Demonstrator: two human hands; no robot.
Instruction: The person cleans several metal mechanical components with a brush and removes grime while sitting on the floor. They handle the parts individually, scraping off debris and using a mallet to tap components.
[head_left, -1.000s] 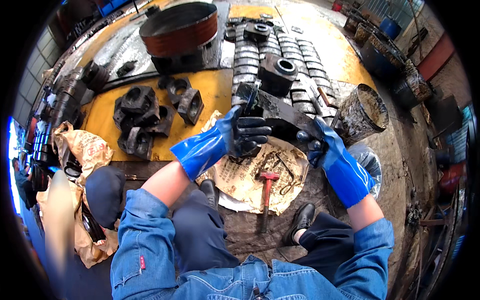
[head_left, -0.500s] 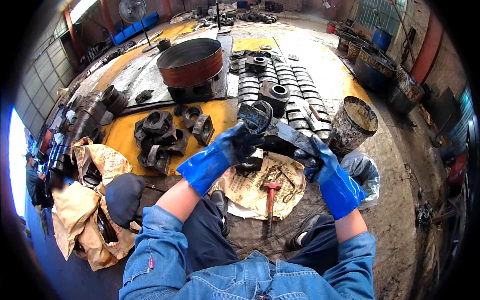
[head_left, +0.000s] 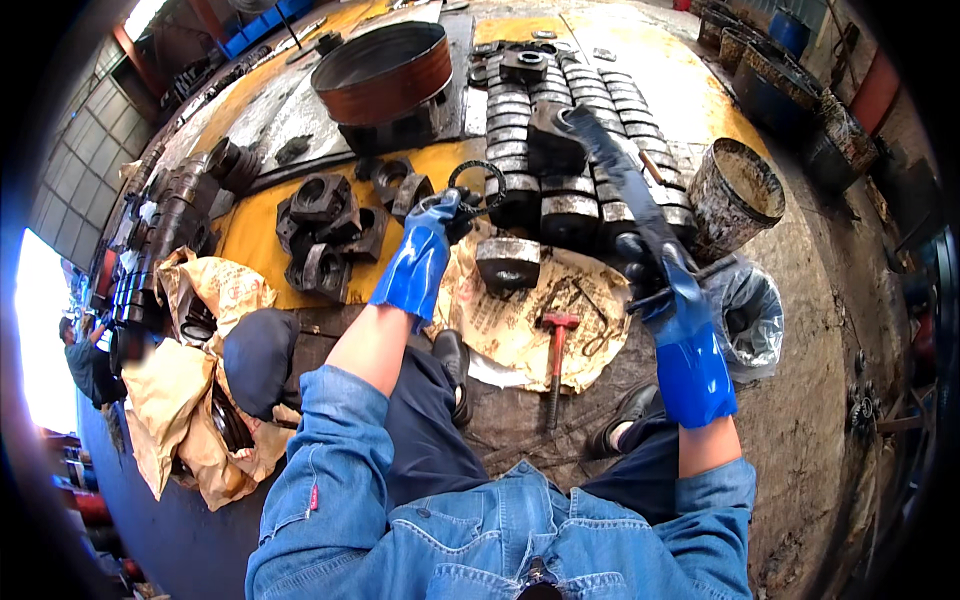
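Above the left edge of the brown paper (head_left: 478,332), the left hand (head_left: 441,214) holds a dark ring (head_left: 503,184) by its near side, fingers closed on just one part of the rim. Over the right edge of the paper, the right hand (head_left: 657,272) has its fingers clamped round the lower end of a long flat bar (head_left: 622,172), which slants up and away to the left. With the grip so far from the bar's middle, its weight could twist the wrist or drag the bar out of the smeared glove. Its far end overlaps a dark block (head_left: 553,143) in the view; whether they touch, I cannot tell. A swing sideways there could knock that block or the rows of round parts (head_left: 507,120). The ring, pinched at one side, could turn or slip if the glove is greasy, and drop onto the squat black piece (head_left: 508,263) below. The red-headed hammer (head_left: 559,321) lies loose near the feet, so a shoe (head_left: 452,360) shifting forward could catch its handle or rumple the paper.
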